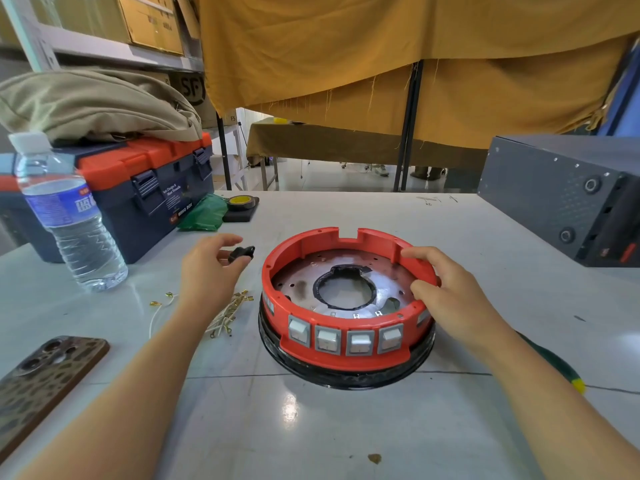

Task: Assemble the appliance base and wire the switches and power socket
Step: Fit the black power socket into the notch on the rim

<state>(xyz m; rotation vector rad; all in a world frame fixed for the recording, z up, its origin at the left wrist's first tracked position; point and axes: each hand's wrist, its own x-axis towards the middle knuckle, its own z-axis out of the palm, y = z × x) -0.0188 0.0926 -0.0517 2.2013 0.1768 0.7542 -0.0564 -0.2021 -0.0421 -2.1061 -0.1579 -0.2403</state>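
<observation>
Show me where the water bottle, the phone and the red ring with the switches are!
water bottle (65, 216): head view, on its blue label.
phone (41, 375): head view, on the middle of its patterned back.
red ring (346, 358): head view, on its front wall below the switches (360, 342).

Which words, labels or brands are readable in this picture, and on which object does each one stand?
"WING BOX": front of the toolbox.
"SF": cardboard box behind the toolbox.
"FS": small box behind it.
Toolbox small print: too small to read.
Water bottle label: characters, blurred.
Marks on the table: illegible.
</observation>
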